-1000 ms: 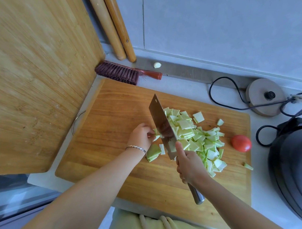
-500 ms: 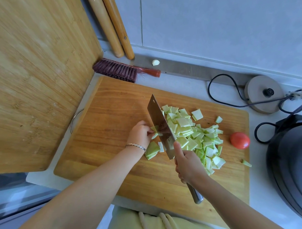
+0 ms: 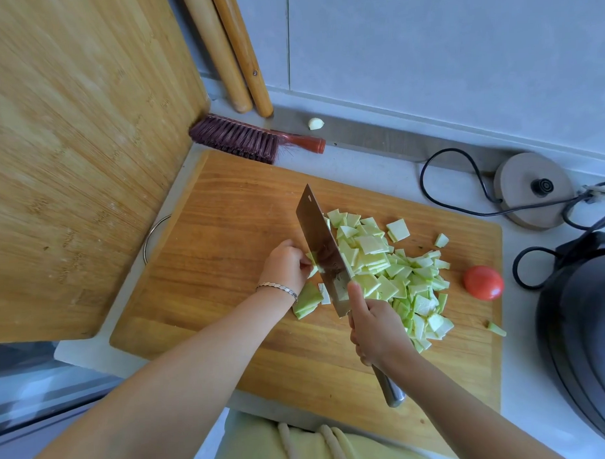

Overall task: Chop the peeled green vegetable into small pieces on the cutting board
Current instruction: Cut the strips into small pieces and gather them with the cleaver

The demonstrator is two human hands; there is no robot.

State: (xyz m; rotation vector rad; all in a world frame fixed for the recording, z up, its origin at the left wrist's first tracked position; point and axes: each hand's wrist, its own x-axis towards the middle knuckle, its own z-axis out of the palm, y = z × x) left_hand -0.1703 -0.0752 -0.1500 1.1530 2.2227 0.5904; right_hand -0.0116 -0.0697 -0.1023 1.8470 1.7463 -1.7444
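A cleaver (image 3: 324, 252) is gripped by its handle in the right hand (image 3: 378, 326), blade edge down on the cutting board (image 3: 225, 232). The last uncut strip of green vegetable (image 3: 312, 263) is pinched in the fingertips of the left hand (image 3: 287, 266), hard against the blade's left face; a few larger offcuts (image 3: 308, 299) lie beside that wrist, and the chopped pile (image 3: 395, 270) is heaped to the blade's right. The chief risk is judged to be a nick to the left fingertips, given how little stock remains to hold. Pieces near the board's right edge could be knocked off toward the tomato (image 3: 483, 282). The cut line and the strip's remaining length are masked by blade and fingers.
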